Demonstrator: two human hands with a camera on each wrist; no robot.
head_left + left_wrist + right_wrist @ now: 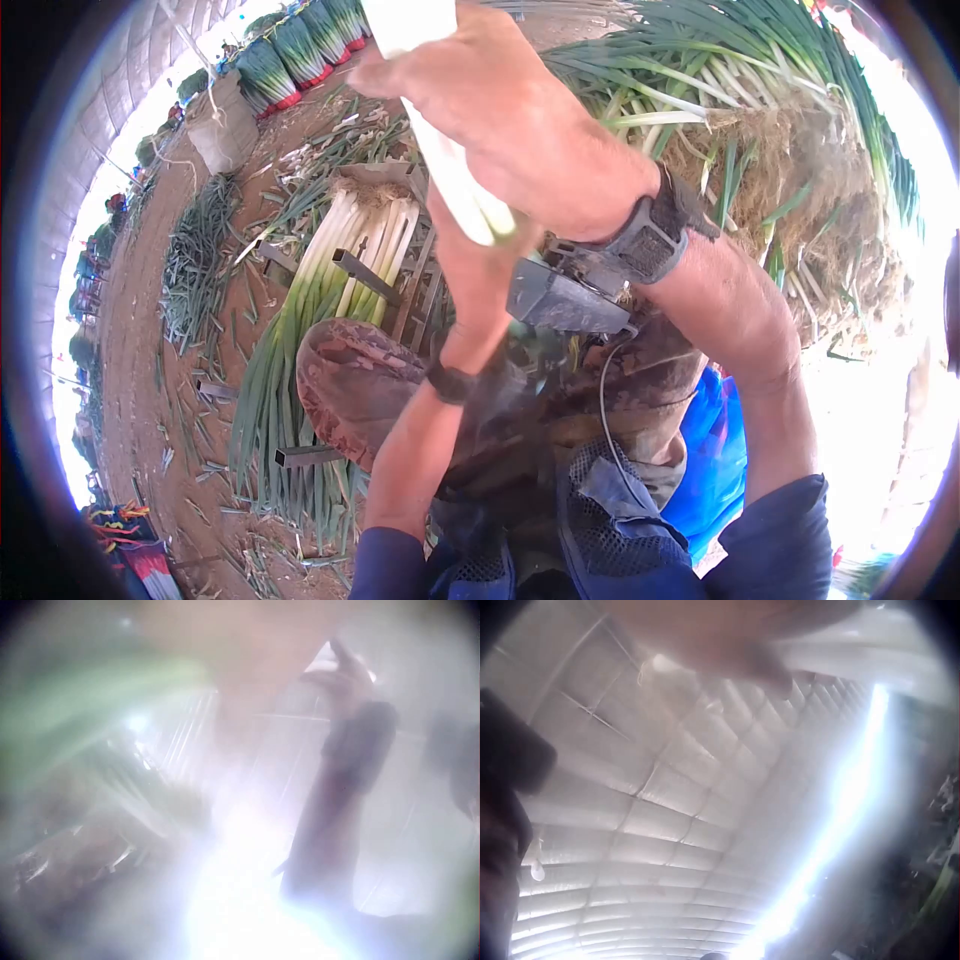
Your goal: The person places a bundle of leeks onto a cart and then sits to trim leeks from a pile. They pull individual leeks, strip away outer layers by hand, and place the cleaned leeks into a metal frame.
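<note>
In the head view my right hand (510,100) grips the thick white stem of a green onion (450,170), raised in front of me and slanting down to the right. Below it, my left hand (475,265) holds the same onion where the white turns pale green; the right hand partly hides it. The white stem (855,649) also shows beside the blurred right hand (712,637) in the right wrist view. Blurred green leaves (82,712) lie beside the left hand (247,645) in the left wrist view. A row of trimmed green onions (330,250) lies at my left knee.
Square metal bars (365,275) of a rack stick out around the row. A large heap of rooted green onions (800,150) lies at the right. Tied bundles (300,55), a pale sack (220,125) and a pile of cut leaves (200,260) are at the left.
</note>
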